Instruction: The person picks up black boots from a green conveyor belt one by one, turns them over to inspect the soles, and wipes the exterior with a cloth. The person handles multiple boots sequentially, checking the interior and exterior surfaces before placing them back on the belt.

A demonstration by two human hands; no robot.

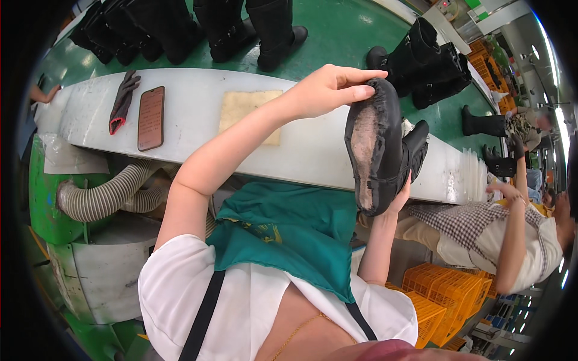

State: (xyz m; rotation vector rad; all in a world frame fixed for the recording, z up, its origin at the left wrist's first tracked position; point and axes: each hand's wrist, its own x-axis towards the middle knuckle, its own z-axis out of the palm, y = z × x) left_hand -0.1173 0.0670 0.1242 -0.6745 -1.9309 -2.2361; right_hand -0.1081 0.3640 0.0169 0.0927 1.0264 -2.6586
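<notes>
Above the near edge of the white table I hold up a black boot (390, 144), its underside turned toward me. That underside has no outsole; a rough pinkish-brown strip runs down its middle, framed by a scuffed dark margin. My left hand (328, 90) has thumb and index finger on the toe end. Around the heel end, my right hand (399, 198) supports the boot from below, most of its fingers hidden behind it. A black strapped piece (415, 144) sticks out to the right; I cannot tell whether it is the same boot's shaft.
On the white table (198, 114) lie a dark glove (124, 99), a phone (151, 117) and a beige square sheet (244, 108). Black boots (223, 27) stand beyond. Left are a green machine (45, 198) and ribbed hose (102, 192); right, orange crates (442, 289) and a person (512, 234).
</notes>
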